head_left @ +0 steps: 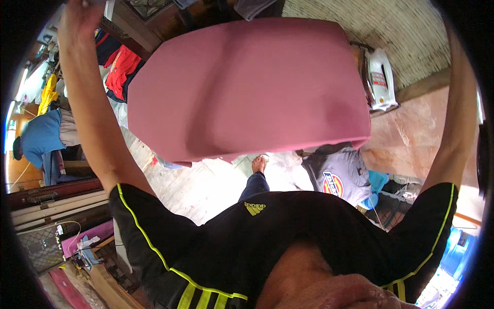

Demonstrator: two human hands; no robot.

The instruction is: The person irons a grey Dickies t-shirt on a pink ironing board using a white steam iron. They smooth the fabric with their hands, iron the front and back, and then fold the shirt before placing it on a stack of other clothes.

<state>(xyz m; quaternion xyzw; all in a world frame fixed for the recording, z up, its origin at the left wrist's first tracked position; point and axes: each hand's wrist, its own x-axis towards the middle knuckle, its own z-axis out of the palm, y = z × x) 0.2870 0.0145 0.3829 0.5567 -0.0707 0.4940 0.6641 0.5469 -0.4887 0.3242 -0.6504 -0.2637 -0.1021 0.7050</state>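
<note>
Both my arms are raised high. My left hand (77, 18) is up at the top left rim, blurred, with its fingers near a pale object at the picture's edge; I cannot make out whether it grips anything. My right forearm (458, 103) runs up the right rim and its hand is out of the picture. Between the arms, below me, lies a flat surface covered in pink cloth (247, 87) with nothing on it. A white iron (381, 77) stands at its right end.
A grey t-shirt with a round logo (337, 177) and a blue cloth (378, 181) lie on the floor by my bare foot (259, 165). Red (121, 69), yellow (47, 92) and blue (43, 136) garments lie at left. Wooden boards and clutter sit lower left.
</note>
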